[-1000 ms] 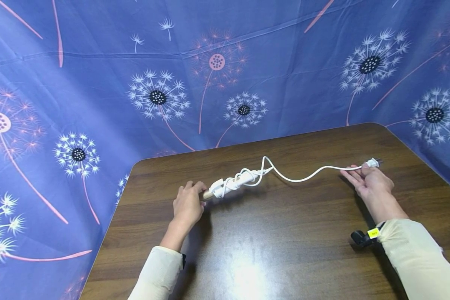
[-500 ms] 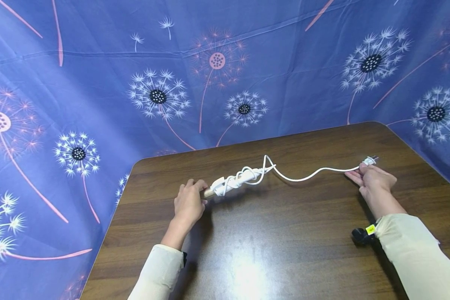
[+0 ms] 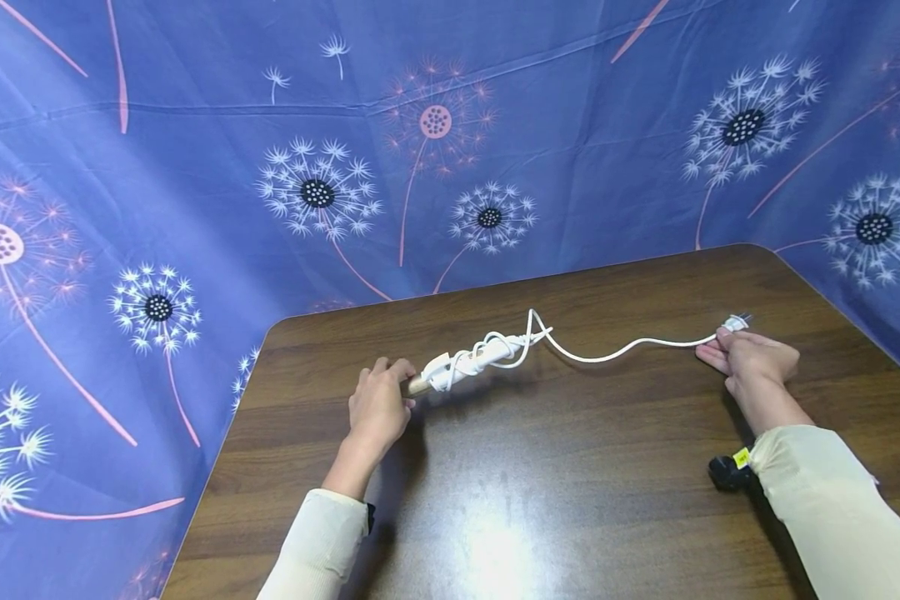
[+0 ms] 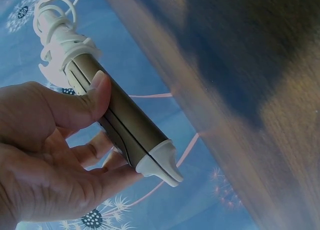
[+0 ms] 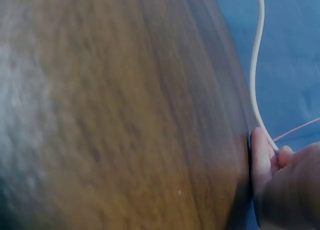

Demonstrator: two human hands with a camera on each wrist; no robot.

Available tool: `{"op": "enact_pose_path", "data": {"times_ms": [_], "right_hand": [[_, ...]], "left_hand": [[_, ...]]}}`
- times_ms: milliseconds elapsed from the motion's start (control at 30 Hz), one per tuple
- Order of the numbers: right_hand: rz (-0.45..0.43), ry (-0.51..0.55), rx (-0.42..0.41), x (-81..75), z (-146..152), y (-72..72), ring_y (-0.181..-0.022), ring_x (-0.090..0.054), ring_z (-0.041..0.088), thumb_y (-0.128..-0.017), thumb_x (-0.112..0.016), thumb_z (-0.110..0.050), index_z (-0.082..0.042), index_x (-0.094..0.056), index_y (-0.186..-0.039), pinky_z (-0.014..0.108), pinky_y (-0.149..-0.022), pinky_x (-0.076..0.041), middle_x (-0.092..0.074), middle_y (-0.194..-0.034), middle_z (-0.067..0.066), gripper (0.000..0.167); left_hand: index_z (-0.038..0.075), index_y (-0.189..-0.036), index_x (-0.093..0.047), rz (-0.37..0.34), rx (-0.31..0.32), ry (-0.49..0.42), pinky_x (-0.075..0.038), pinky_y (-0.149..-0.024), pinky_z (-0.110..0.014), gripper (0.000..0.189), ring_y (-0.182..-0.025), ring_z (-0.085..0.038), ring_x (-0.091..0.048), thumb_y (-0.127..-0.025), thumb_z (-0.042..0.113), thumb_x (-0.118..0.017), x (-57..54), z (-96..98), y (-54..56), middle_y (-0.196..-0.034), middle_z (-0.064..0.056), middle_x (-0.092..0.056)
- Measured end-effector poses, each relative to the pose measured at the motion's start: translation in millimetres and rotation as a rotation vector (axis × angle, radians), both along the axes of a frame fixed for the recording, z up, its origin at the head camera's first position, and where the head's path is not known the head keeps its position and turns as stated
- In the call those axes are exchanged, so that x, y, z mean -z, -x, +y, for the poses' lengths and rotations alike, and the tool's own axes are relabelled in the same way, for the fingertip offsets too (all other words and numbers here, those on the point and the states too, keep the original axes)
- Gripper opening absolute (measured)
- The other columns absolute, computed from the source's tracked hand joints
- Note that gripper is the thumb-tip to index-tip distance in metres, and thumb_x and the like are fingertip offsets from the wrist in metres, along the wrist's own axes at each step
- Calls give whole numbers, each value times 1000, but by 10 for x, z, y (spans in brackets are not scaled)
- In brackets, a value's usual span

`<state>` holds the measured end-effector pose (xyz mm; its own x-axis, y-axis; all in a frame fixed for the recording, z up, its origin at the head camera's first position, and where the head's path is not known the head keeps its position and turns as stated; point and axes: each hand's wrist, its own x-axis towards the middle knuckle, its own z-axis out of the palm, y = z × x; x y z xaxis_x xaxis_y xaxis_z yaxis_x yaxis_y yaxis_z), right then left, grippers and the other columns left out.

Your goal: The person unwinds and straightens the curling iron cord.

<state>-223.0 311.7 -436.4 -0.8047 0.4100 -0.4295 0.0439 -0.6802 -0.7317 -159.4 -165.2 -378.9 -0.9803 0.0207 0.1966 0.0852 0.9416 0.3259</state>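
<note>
My left hand (image 3: 376,410) grips a hair curling iron (image 3: 474,360) by its barrel, holding it over the table. In the left wrist view, the bronze barrel (image 4: 125,110) is split lengthwise and ends in a white tip (image 4: 159,162); the thumb presses on it from above. White cord winds loosely round the white handle (image 4: 55,32). From there the cord (image 3: 607,358) runs across to the right, sagging a little. My right hand (image 3: 761,367) pinches the white two-prong plug (image 3: 735,322) at its cord end. In the right wrist view, the plug is hidden behind the fingers.
A brown wooden table (image 3: 570,467) lies under both hands, with rounded back corners. Behind it hangs a blue cloth (image 3: 607,167) printed with dandelions. A black wrist camera (image 3: 729,473) sits below the right wrist.
My right hand has shifted slightly to the right, and its fingers have drawn in round the plug, which has moved slightly left. The left hand and curling iron have hardly moved.
</note>
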Motion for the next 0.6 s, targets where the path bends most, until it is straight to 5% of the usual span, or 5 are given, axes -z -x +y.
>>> {"op": "enact_pose_path", "data": {"times_ms": [233, 600], "right_hand": [[6, 6, -107, 46, 57, 7, -51, -67, 26, -91, -47, 14, 2, -63, -59, 35, -52, -56, -64, -55, 16, 37], [17, 8, -107, -62, -48, -31, -52, -67, 32, -91, -43, 15, 7, -48, -80, 39, -57, -56, -63, -56, 23, 15]], "left_hand": [[18, -104, -68, 5, -2, -3, -49, -63, -50, 44, -88, -32, -55, -66, 1, -81, -6, 8, -3, -107, -8, -62], [17, -105, -68, 5, -3, -5, -49, -62, -52, 45, -90, -33, -56, -66, 0, -81, -7, 11, -5, -107, -8, -62]]}}
